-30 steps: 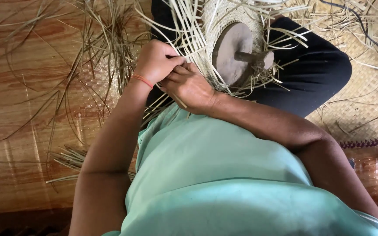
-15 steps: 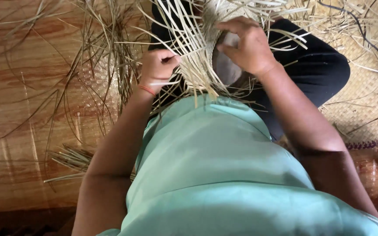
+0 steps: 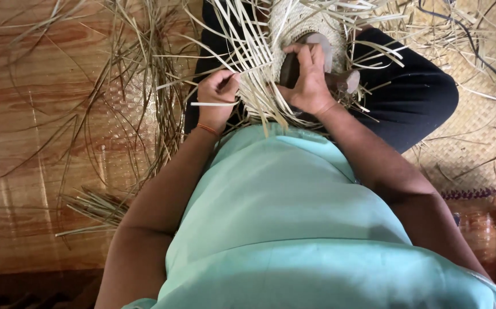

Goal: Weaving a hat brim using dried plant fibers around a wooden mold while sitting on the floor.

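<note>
A half-woven straw piece (image 3: 299,26) sits in my lap over a dark round wooden form (image 3: 339,77), with many loose pale strips fanning out from it. My left hand (image 3: 216,97) pinches one flat pale strip (image 3: 211,104) that sticks out to the left. My right hand (image 3: 308,80) grips the woven edge and the wooden form beside it, fingers curled over the strips. An orange band circles my left wrist. My green shirt hides the lower part of the work.
Loose straw strips (image 3: 139,103) lie scattered on the wooden floor (image 3: 24,114) at left, with a small bundle (image 3: 96,209) near my left elbow. A woven mat (image 3: 477,149) covers the floor at right. My dark trouser leg (image 3: 414,91) lies across it.
My right hand came down from the top of the woven piece to its near edge. My left hand stayed by the strips and now pinches a single one.
</note>
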